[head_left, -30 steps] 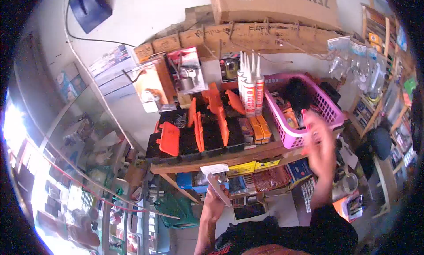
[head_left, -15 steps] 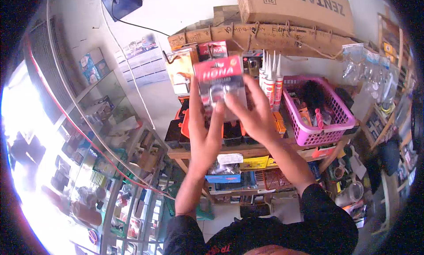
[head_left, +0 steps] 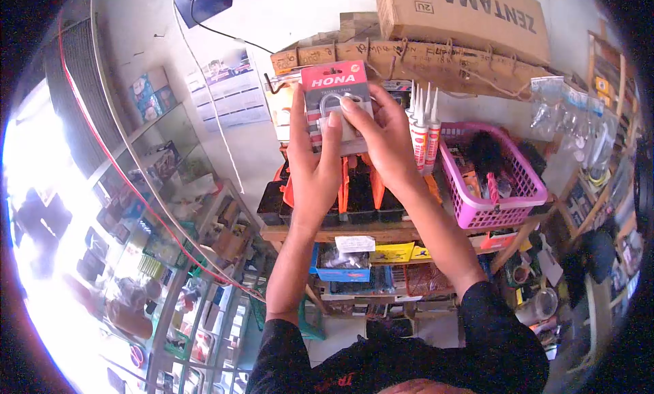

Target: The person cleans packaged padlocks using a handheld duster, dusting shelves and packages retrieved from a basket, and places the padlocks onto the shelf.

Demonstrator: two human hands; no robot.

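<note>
One HONA padlock pack (head_left: 334, 84), upper centre of frame, between both hands. Left hand (head_left: 315, 165): pinching its left side, thumb on front. Right hand (head_left: 392, 145): pinching the right side, thumb near the shackle (head_left: 327, 102). Handling, judged: small but weighty, stiff, slick-faced, bendable card; best gripped low along both side edges.

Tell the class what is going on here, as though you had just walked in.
A person holds up a flat, red-and-black HONA card pack with a shackle-shaped metal item on its front. The left hand and the right hand grip opposite sides, thumbs on the front. Beyond it, on a brown wooden shelf, white, red-printed nozzle tubes stand beside a pink plastic basket.
</note>
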